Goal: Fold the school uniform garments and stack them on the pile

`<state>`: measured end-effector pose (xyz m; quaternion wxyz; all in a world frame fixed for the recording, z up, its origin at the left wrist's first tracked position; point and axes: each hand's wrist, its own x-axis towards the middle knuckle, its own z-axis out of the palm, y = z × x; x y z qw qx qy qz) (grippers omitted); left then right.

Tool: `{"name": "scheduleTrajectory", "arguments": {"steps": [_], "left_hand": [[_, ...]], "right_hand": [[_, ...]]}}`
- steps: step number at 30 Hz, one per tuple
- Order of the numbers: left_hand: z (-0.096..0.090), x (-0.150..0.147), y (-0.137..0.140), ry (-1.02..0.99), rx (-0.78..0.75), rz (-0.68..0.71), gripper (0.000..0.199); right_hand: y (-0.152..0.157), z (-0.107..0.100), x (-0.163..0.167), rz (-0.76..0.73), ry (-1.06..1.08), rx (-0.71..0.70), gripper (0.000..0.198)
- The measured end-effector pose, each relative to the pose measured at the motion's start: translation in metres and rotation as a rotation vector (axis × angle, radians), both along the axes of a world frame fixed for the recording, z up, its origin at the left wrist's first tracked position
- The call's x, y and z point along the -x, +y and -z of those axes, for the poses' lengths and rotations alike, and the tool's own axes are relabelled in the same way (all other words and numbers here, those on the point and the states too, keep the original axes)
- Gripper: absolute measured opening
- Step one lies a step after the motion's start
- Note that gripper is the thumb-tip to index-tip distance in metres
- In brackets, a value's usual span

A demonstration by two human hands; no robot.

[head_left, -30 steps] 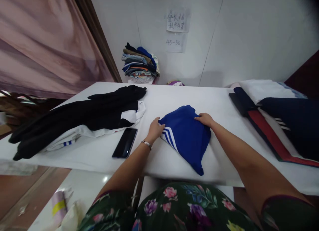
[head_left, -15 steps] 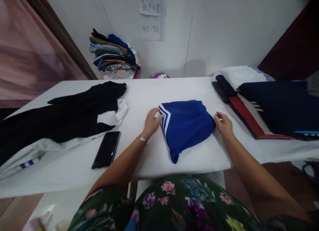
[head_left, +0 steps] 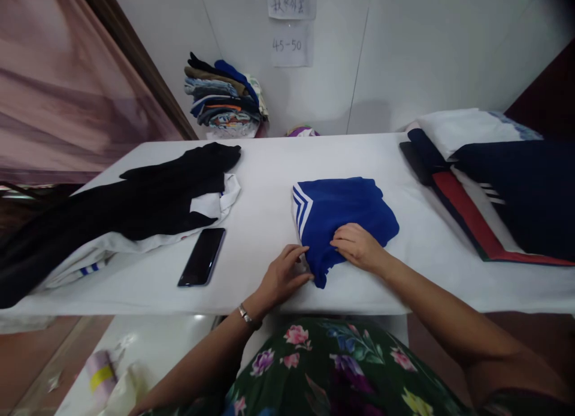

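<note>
A folded blue garment (head_left: 345,203) with white chevron stripes at its left corner lies on the white-covered table (head_left: 265,212). My left hand (head_left: 285,275) is at the garment's lower left edge, thumb and forefinger apart, their tips touching the cloth. On the garment's lower middle rests my right hand (head_left: 362,248), its fingers drawn together on the fabric near the front edge. A small gathered end of cloth points toward me between the two hands.
Black and white clothes (head_left: 166,200) lie spread at the left, with a phone (head_left: 202,257) in front of them. Folded dark clothes (head_left: 521,194) are piled at the right. A stack of clothes (head_left: 224,96) stands beyond the table's far edge, near the wall.
My left hand has moved down from the striped corner to the lower left edge. My right hand has left the right corner and come inward onto the garment. The view has shifted slightly.
</note>
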<state>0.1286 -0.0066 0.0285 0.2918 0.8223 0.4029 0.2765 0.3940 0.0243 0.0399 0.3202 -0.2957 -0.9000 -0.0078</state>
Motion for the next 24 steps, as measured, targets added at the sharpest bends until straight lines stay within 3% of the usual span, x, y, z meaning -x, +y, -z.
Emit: {"name": "scheduleTrajectory", "arguments": {"steps": [5, 9, 14, 16, 21, 24], "left_hand": [[-0.003, -0.022, 0.002, -0.042, -0.052, -0.151, 0.06], [-0.002, -0.039, 0.002, 0.004, -0.125, -0.245, 0.06], [-0.008, -0.054, 0.018, 0.135, -0.285, -0.323, 0.027], [-0.013, -0.055, 0.029, 0.204, -0.342, -0.351, 0.014], [-0.017, -0.056, 0.044, 0.332, -0.388, -0.411, 0.016], [-0.012, -0.056, 0.043, 0.32, -0.364, -0.418, 0.016]], "right_hand": [[0.002, -0.001, 0.003, 0.082, 0.273, 0.063, 0.02], [-0.001, 0.002, 0.001, 0.133, 0.367, 0.148, 0.02], [-0.003, 0.005, 0.0, 0.125, 0.445, 0.162, 0.021], [-0.004, 0.006, -0.001, 0.114, 0.446, 0.146, 0.02], [-0.009, 0.005, -0.002, 0.113, 0.343, 0.136, 0.02], [-0.014, 0.005, 0.003, 0.167, 0.203, 0.153, 0.051]]}}
